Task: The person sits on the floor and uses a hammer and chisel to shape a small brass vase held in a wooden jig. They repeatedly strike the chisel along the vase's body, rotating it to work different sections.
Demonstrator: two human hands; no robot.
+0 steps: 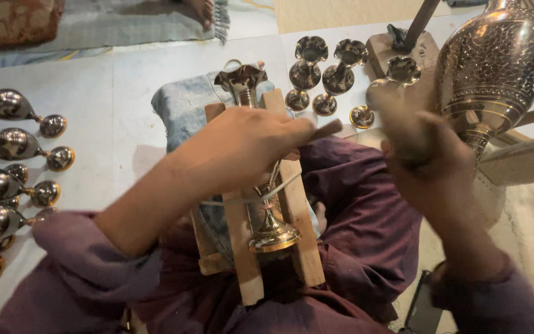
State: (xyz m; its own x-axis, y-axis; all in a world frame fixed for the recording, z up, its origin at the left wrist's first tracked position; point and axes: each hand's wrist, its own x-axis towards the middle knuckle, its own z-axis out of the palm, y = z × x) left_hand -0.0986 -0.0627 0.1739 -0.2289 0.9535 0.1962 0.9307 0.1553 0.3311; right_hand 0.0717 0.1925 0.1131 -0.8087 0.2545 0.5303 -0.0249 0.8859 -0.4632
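Holding a thin tool (324, 130) in your left hand (248, 145), you press its tip toward the shiny brass vase (261, 185) that lies in the wooden cradle (295, 210) on your lap. The left hand's fingers are curled tight around the tool. Your right hand (424, 161) is a blur at three o'clock; it looks closed like a fist, but what it grips I cannot tell. It seems you are marking the metal, so the next tap needs a steady tip. The vase is smooth, with a wavy rim and a round foot. A cord (251, 199) crosses it. More vases (316, 71) stand at twelve o'clock, and a big patterned one (495, 62) at two.
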